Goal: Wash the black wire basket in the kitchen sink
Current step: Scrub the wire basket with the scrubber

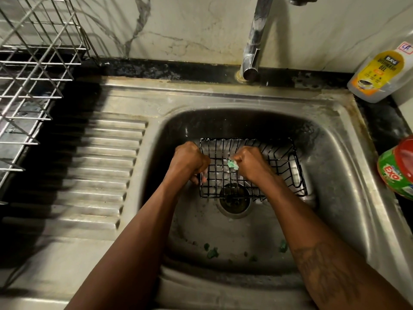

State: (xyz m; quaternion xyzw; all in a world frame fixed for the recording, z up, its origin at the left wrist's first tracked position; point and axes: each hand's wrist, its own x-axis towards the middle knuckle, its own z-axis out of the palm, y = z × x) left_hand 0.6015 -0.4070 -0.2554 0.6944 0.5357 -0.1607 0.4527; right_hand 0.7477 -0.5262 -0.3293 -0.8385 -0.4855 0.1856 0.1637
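Observation:
The black wire basket (279, 157) stands in the steel sink (335, 153), partly over the drain (234, 201). My left hand (188, 161) grips the basket's left rim with curled fingers. Inside the basket, my right hand (251, 163) is fisted round a small green scrub pad (232, 164), which it presses against the wires. White suds cling to the basket's floor. No water runs from the tap (252, 63).
A ribbed steel drainboard (100, 175) lies left of the bowl, below a metal dish rack (33, 74). A dishwash gel bottle (380, 74) and a green Exo tub (397, 173) stand at the right. Green scraps (212, 253) lie on the sink floor.

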